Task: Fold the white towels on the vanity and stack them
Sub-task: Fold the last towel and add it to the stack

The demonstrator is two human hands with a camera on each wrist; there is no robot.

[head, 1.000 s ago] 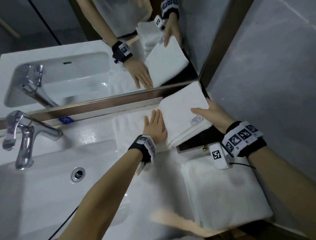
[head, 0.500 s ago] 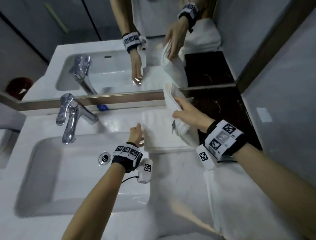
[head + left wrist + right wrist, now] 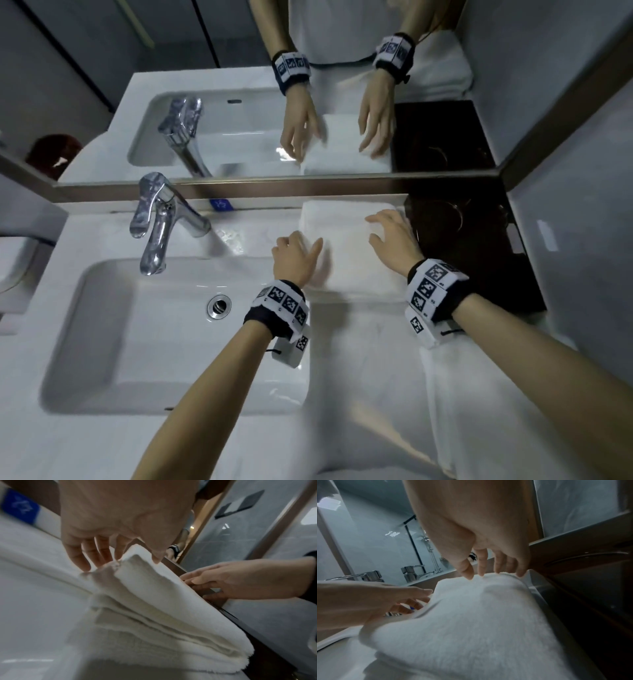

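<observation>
A stack of folded white towels (image 3: 346, 250) (image 3: 154, 608) (image 3: 471, 622) lies on the white vanity (image 3: 260, 236), right of the sink and against the mirror frame. My left hand (image 3: 294, 255) (image 3: 120, 562) is at the stack's near left corner, its thumb on top and its straight fingers (image 3: 85, 563) against the side. My right hand (image 3: 388, 236) (image 3: 493, 573) rests spread fingertips on the top towel's far right part. Neither hand grips anything. Another white towel (image 3: 496, 411) lies flat at the lower right, under my right forearm.
The sink basin (image 3: 154, 335) with its chrome faucet (image 3: 161, 222) fills the left. A mirror (image 3: 239, 113) and its metal frame (image 3: 308, 186) stand just behind the stack. A dark tray (image 3: 479, 257) borders the stack's right side, with the wall (image 3: 575, 240) beyond.
The folded towel that my right hand held up on edge now lies flat on the stack. My right hand has let go and rests on top; my left hand moved onto the stack's left corner.
</observation>
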